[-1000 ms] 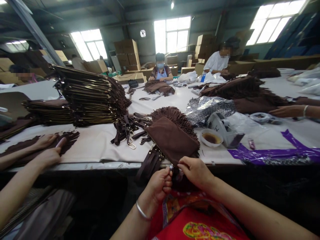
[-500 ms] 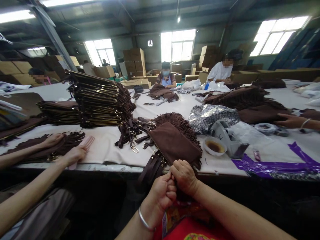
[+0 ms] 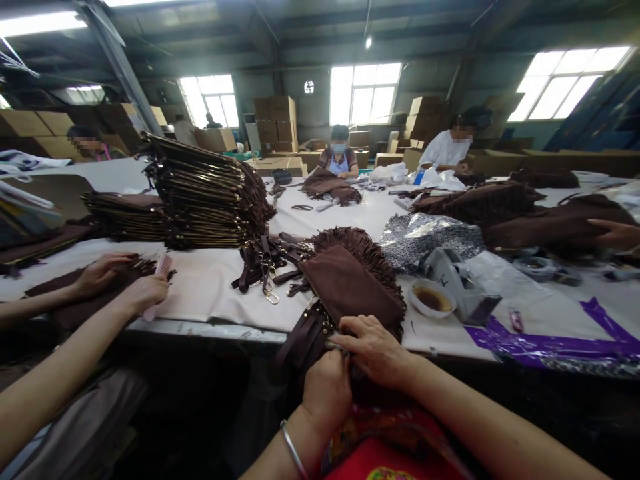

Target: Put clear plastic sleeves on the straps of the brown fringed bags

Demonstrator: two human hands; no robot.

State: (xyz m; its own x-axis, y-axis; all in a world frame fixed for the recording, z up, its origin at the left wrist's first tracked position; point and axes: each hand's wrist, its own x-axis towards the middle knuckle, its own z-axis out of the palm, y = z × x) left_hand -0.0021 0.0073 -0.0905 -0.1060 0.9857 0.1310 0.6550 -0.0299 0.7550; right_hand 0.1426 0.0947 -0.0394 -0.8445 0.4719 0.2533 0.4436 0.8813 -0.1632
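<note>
Since the frame half a second ago, our right hand has loosened from its curl and reached across the bag's near corner, and our left hand has rolled over, its back now turned up; off to our left, a co-worker's hand has shifted slightly with a pink comb.

The brown fringed bag lies at the table's near edge, right in front of us, its near corner at our hands. Our left hand is curled into a fist; whatever it may grip is hidden. The right hand's fingers are half bent, and we cannot tell whether they pinch anything. For close work at this corner, we judge it best to steady the bag with one hand, work with the other's fingertips, and keep strain off the seam.

Just left of the corner, dark straps hang over the table; beyond them lies a tangle of straps with clips, best kept clear of our fingers. Right of the bag sit a bowl of brown liquid and a grey tape dispenser; we should keep the fringe out of that bowl.
</note>
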